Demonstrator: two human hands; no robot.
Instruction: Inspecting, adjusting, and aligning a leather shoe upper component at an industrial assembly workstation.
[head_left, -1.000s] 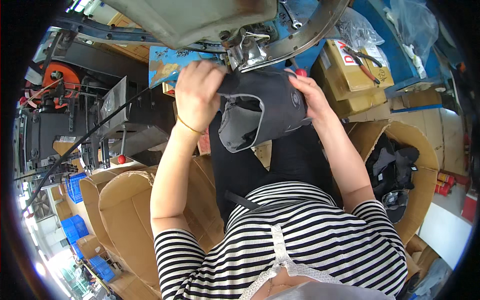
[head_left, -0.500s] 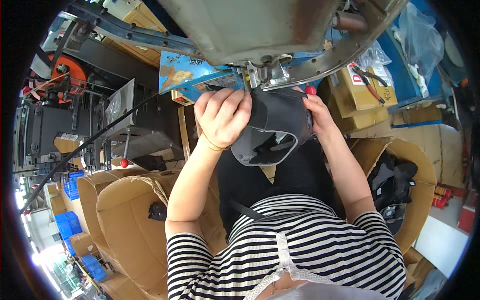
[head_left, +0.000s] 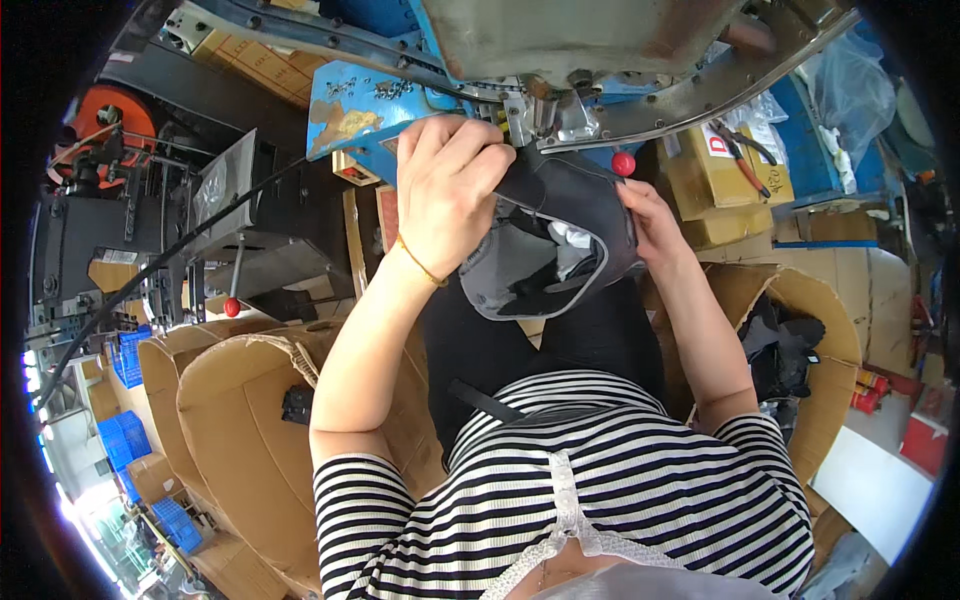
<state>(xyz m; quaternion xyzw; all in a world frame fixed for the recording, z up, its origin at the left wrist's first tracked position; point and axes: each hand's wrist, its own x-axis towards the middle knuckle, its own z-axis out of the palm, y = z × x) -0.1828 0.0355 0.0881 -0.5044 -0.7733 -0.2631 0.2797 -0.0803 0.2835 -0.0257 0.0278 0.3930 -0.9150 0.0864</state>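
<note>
Both hands grip the dark shoe upper (head_left: 560, 240) under the machine head (head_left: 560, 60) — left hand (head_left: 445, 190) curled over its top edge, right hand (head_left: 650, 220) pinching the side; cardboard boxes (head_left: 240, 420) crowd both flanks.

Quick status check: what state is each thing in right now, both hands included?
Left hand: closed on the top edge of the dark shoe upper, at the machine head.
Right hand: gripping the upper's right side.
Dark shoe upper: held up under the machine head, opening facing the camera, grey lining visible.
Machine head: directly above the upper; whether it is running cannot be told.
Cardboard box: open at lower left.
</note>
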